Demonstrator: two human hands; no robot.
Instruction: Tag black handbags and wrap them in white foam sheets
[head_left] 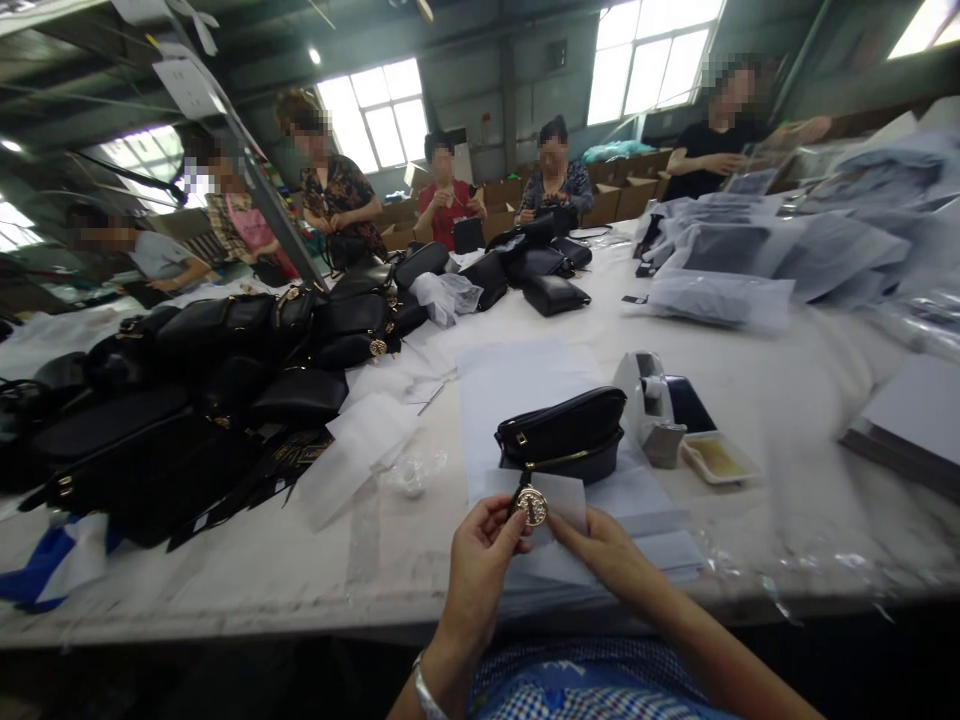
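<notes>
A small black bag (562, 432) with gold zips stands on a stack of white paper sheets (495, 370). From its front hangs a round gold charm (532, 507) on a black strap. My left hand (487, 550) pinches the charm at its left edge between thumb and fingers. At the right of the charm, my right hand (596, 540) holds a small sheet of thin white paper (568, 497), which lies behind the charm, just below the bag. The curled fingers of my right hand are partly hidden by the paper.
A tape dispenser (649, 410) and a small dish of yellowish stuff (718, 458) stand right of the bag. Black bags (300, 395) are piled left. Wrapped bags (720, 297) and a stack of sheets (919, 410) lie right. Several people work across the table (787, 400).
</notes>
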